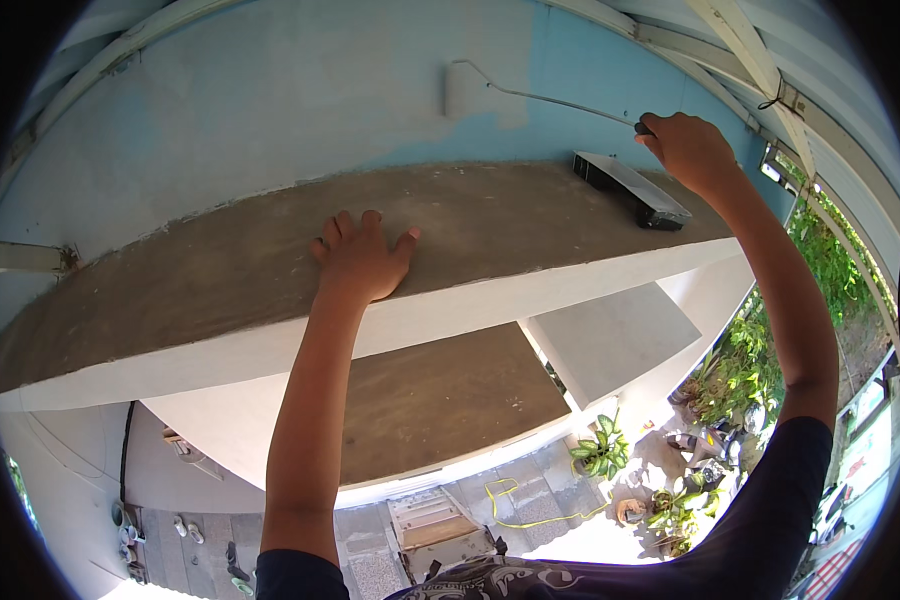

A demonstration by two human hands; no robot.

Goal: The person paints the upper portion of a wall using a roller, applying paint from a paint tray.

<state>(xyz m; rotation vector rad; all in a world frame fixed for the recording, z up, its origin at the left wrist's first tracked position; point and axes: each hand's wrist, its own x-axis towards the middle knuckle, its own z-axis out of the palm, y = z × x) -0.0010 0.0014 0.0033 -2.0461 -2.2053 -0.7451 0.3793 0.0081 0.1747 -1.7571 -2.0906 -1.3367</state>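
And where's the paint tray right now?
In the head view, the paint tray sits right of centre on the brown ledge, below and left of the right hand.

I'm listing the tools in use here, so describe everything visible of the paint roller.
The paint roller has a pale cylindrical sleeve, a thin, bent, metallic-looking rod and a dark handle gripped by the right hand. The sleeve stands nearly upright, apparently against the wall, on a pale area; the rod slopes down rightward.
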